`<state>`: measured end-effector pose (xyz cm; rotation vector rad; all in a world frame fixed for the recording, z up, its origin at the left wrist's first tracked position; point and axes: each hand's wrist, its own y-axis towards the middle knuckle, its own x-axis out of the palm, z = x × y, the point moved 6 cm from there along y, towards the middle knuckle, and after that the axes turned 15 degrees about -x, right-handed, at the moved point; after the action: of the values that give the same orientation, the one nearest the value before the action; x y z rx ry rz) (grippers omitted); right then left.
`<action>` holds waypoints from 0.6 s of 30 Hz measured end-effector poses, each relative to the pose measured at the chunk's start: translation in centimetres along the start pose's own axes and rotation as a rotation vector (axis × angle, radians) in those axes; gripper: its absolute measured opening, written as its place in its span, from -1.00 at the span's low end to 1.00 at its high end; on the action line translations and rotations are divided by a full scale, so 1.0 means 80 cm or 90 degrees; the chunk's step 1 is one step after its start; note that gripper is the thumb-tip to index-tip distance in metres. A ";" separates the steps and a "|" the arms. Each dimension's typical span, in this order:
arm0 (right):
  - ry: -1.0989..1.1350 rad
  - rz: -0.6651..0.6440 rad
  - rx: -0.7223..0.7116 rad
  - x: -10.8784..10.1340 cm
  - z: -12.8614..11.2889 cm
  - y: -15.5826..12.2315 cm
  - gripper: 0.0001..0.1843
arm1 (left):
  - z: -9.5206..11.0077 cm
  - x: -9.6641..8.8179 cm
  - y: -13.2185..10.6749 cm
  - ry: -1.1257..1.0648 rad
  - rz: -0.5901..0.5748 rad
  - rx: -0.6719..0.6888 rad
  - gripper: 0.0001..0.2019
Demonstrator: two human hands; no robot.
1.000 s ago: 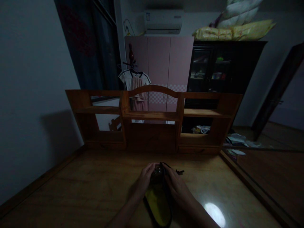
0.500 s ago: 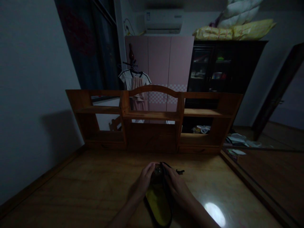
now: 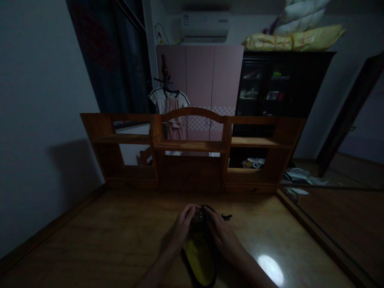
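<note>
A sandal-like shoe (image 3: 199, 256) with a yellow footbed and a dark edge lies lengthwise on the wooden desktop, its rounded end towards me. My left hand (image 3: 184, 222) is closed around the left side of its dark far end. My right hand (image 3: 220, 230) grips the right side of that end, fingers bent over the edge. Between the hands a small shiny spot shows on the dark part; dim light hides its detail. A thin dark strap (image 3: 227, 217) sticks out to the right beyond my right hand and touches the desktop.
A wooden shelf unit (image 3: 192, 146) stands along the desk's far edge. The wall (image 3: 45, 120) borders the left side, and a raised wooden rim (image 3: 312, 236) runs along the right. A bright light reflection lies on the desktop (image 3: 144, 224), right of my right forearm.
Both hands keep their hold on the shoe with almost no movement. The whole view has shifted very slightly.
</note>
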<state>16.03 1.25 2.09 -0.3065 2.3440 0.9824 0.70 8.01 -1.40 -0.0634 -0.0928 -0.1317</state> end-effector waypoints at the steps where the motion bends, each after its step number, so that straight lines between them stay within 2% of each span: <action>1: 0.000 -0.001 -0.001 0.000 0.000 0.000 -0.51 | 0.000 0.001 0.000 0.000 -0.003 0.001 -0.63; 18: -0.003 -0.002 -0.004 0.000 0.002 0.000 -0.50 | -0.003 -0.002 0.000 0.004 0.005 -0.003 -0.66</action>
<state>16.09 1.38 1.97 -0.3099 2.3353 0.9889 0.54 8.04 -1.69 -0.0682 -0.0857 -0.1236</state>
